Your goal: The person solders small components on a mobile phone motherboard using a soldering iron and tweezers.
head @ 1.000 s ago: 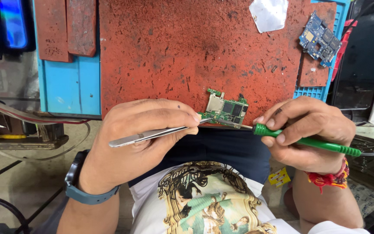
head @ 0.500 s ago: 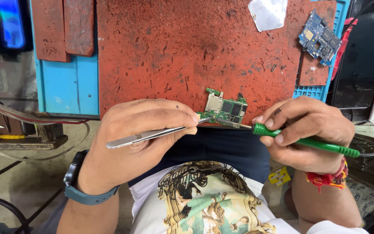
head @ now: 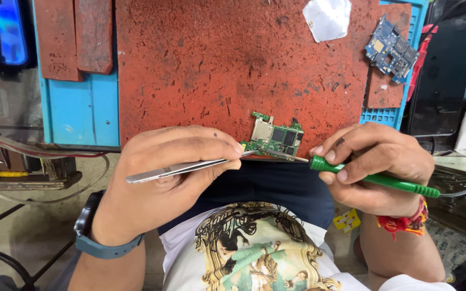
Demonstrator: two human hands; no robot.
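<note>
The left hand is closed around a pair of metal tweezers; thumb and fingers press the two blades together, and the tips reach to the lower left corner of a small green circuit board. If the tips really pinch the board edge or only touch it, I cannot tell. The board lies at the near edge of the red work mat, between both hands, with a silver shield on its left part and dark chips on the right.

The right hand is clenched around a green-handled soldering iron, held like a pen. Its thin metal tip points to the left and meets the lower edge of the board, just beside the tweezers' tips. A dark cable goes out from the back end of the handle to the right.

The red mat covers a blue surface. On the far side of the mat lie a piece of whitish plastic film and a blue circuit board, both well apart from the hands. The left wrist wears a dark blue watch band, the right wrist a red thread bracelet. A black device stands at the right of the mat
</note>
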